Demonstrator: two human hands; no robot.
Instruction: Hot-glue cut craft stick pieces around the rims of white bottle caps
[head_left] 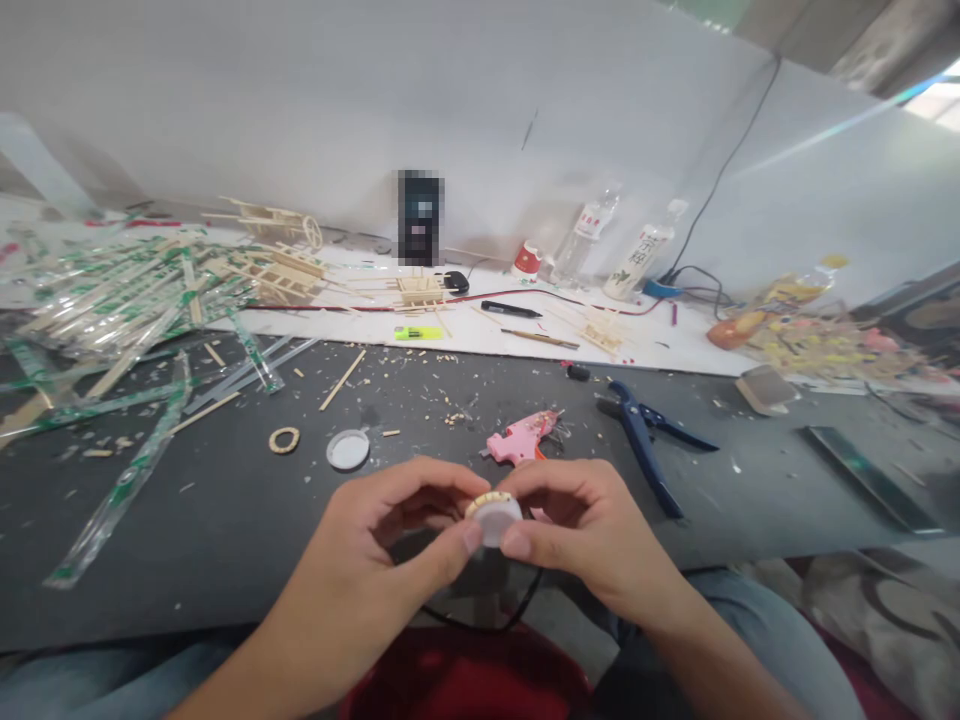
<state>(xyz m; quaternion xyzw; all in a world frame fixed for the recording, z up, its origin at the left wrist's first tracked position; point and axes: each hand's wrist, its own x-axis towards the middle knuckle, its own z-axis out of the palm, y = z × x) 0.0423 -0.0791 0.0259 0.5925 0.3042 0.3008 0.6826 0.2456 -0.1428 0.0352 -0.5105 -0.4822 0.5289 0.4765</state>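
Between my two hands is a round white lid (498,522) with light wooden pieces along its upper rim. My left hand (409,520) pinches its left side between thumb and fingers. On the right side, my right hand (574,520) grips the same lid. A pink glue gun (521,438) lies on the dark table just beyond my fingers, its lower part hidden behind my right hand. To the left lie another white lid (348,450) and a ring of small wooden pieces (284,440).
Plastic-wrapped wooden sticks (112,300) heap up at the left. Blue cutters (645,430) and a metal strip (870,480) lie right. Small wooden cart models (281,270), a yellow-green highlighter (418,333), a black pen (511,309) and bottles (646,250) stand or lie along the back.
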